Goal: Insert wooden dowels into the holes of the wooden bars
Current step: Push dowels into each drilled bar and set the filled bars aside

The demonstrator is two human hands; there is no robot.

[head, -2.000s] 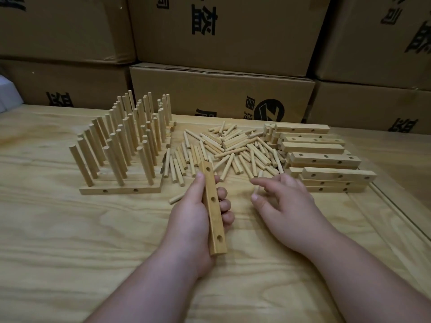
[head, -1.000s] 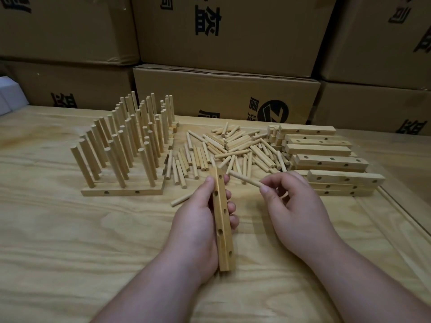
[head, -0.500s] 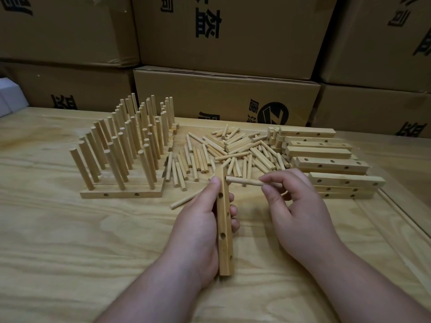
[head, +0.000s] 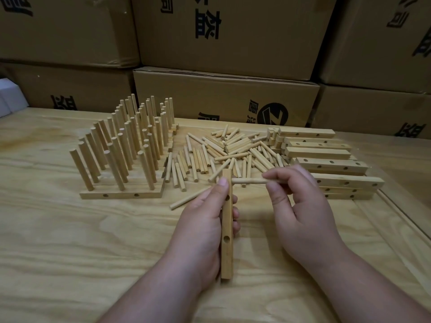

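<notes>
My left hand grips one wooden bar, held on edge and pointing away from me, thumb pressed near its far end. My right hand pinches a dowel between thumb and fingertips, lying level, its tip touching the bar's right face at the far hole; I cannot tell how deep it has entered. The nearer holes of this bar look empty, so I judge this bar only just begun.

Done: a block of finished bars at left on the table, their dowels standing upright in rows.

Left: a heap of loose dowels in the middle, one stray dowel just beside my left hand, and a stack of bare bars at right. Roughly halfway, by my estimate.
</notes>
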